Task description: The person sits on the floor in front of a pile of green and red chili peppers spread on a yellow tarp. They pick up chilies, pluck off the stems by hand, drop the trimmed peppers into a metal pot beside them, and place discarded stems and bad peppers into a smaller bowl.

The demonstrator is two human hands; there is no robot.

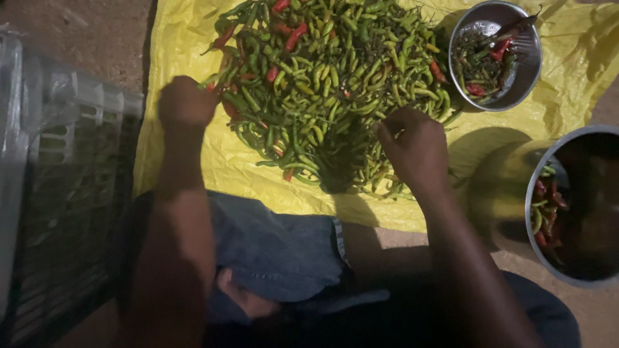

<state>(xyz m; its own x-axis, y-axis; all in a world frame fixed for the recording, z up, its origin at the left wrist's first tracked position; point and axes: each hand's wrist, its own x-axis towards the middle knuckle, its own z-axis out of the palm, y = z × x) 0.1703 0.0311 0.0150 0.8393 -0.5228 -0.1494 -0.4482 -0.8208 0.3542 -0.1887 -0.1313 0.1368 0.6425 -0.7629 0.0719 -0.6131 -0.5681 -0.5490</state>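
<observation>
- Your left hand [186, 102] sits at the left edge of the chilli pile [329, 84]; it is blurred, the fingers curled in toward the palm, and whether they pinch a chilli cannot be told
- Your right hand [416, 147] rests on the near right edge of the pile, fingers bent and drawn together over the green chillies; what they grip, if anything, is hidden beneath the hand
- The pile is mostly green chillies with a few red ones, heaped on the far middle of a yellow plastic sheet [245, 174]
- Open sheet lies between the pile's near edge and your knees, and more lies bare to the right of your right hand, where a shadow falls
- The sheet's left edge runs just beside your left forearm; beyond it is bare ground [84, 32]
- A slatted plastic crate [58, 193] stands at your left, close against your left arm, leaving little room on that side
- A small metal bowl [525, 48] sits on the sheet at far right, just beside the pile, holding red chillies and stems
- A larger metal bowl [567, 145] stands at the right edge of view, near your right forearm, with red and green chillies inside
- Your denim-clad legs [277, 251] close off the near side
- Lighting is dim; the near foreground is in deep shadow
</observation>
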